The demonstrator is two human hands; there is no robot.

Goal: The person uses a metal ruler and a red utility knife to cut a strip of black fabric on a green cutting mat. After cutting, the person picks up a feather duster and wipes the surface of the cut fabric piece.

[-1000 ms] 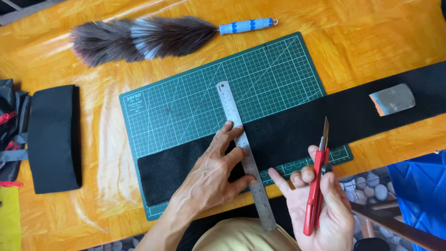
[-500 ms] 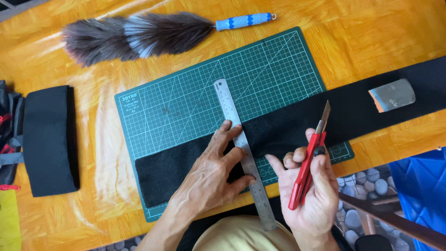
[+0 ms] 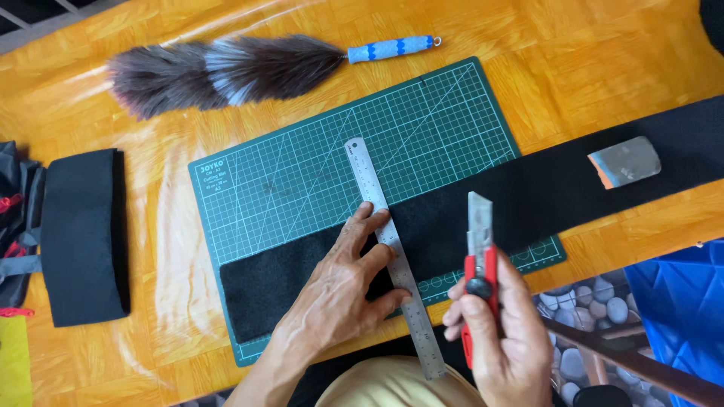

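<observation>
My left hand (image 3: pixel 343 286) presses flat on a steel ruler (image 3: pixel 369 181) that lies across a long black fabric strip (image 3: pixel 543 192). The strip runs over the lower part of a green cutting mat (image 3: pixel 302 173). My right hand (image 3: pixel 501 343) grips a red utility knife (image 3: pixel 480 256) upright, blade pointing away from me, just right of the ruler and above the strip's near edge. The knife is not touching the fabric.
A grey feather duster with a blue handle (image 3: pixel 241 68) lies at the far side of the orange table (image 3: pixel 596 53). A small grey block (image 3: pixel 624 162) rests on the strip at right. A black folded piece (image 3: pixel 83 234) lies at left. A blue cloth (image 3: pixel 679 301) hangs at lower right.
My right hand has closed around the knife and raised it upright, moving it toward the ruler. My left hand has stayed on the ruler.
</observation>
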